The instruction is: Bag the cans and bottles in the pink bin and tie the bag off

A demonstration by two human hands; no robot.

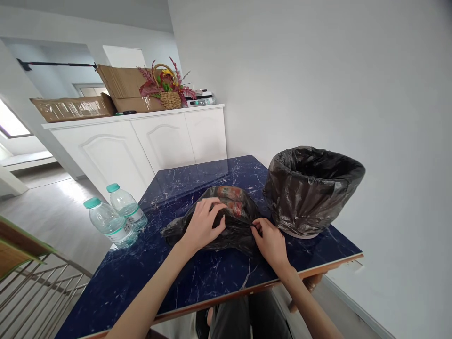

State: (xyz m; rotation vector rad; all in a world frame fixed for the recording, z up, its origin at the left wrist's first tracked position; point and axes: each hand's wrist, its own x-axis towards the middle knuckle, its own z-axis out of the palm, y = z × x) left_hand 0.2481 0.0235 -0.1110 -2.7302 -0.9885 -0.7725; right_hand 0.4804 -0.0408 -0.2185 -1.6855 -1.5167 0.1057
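A thin black plastic bag (233, 233) lies on the dark blue marbled table (212, 278), with red-labelled items (231, 197) showing through its film. My left hand (205, 223) rests over the bag's left part, fingers bent and apart. At the bag's right edge, my right hand (271, 242) pinches the black film between thumb and forefinger. Just right of it stands a bin (307, 202) lined with another black bag, folded over its rim.
Two clear water bottles with teal caps, a nearer one (111, 226) and a farther one (127, 207), stand at the table's left edge. Behind is a white cabinet (169, 141) bearing cardboard boxes (76, 108) and a flower basket (170, 100). A metal rack (52, 287) is at lower left.
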